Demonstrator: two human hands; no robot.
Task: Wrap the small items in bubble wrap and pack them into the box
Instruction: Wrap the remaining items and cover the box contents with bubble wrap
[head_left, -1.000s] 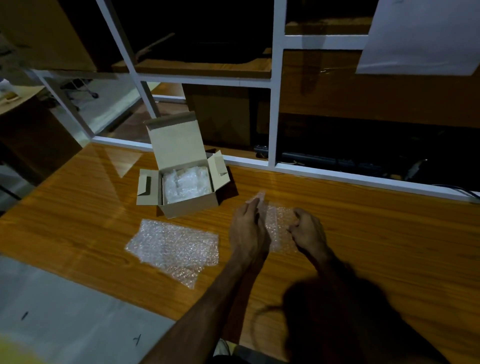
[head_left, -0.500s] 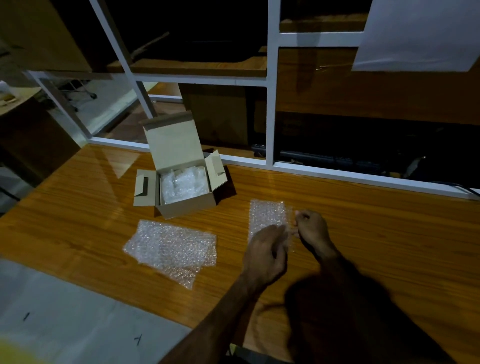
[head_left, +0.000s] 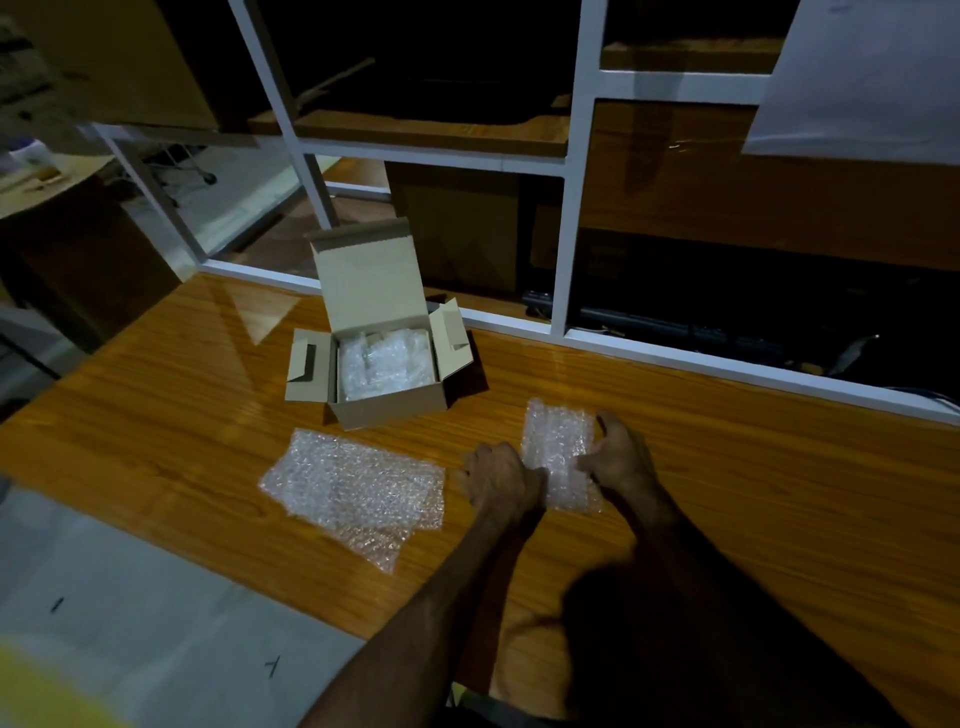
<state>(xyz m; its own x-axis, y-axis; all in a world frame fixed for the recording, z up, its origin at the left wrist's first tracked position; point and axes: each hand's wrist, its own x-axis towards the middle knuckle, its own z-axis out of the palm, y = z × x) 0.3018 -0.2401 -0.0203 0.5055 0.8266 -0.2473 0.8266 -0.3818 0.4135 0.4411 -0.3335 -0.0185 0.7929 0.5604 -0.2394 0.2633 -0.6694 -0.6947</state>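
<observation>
Both hands sit on one small bubble wrap sheet (head_left: 558, 452) on the wooden table (head_left: 727, 493). Left hand (head_left: 501, 475) is at the sheet's near-left edge, fingers curled; it looks like it grips that edge, but the fingertips are hidden under the knuckles. Right hand (head_left: 621, 457) is on the sheet's right edge, fingers bent onto the wrap, holding it down or pinching it. Whether a small item lies inside the sheet cannot be told; the light is dim and the wrap hides it.

Key relation: the sheet's long axis runs away from the person, near edge between the two hands, far edge pointing toward the frame at the back of the table. So any roll or fold likely goes across the short axis, left to right or the reverse, with both hands equally near.

The open cardboard box (head_left: 387, 405) stands ahead and to the left of the hands, lid up, side flaps out, already holding wrapped bundles (head_left: 384, 364). Left hand is the nearer one to it. A larger spare bubble wrap pile (head_left: 353, 483) lies flat just left of the left hand, between it and the table's left side, in front of the box.

Judged step: wrapping in progress, packing into the box not yet done for this piece.
</observation>
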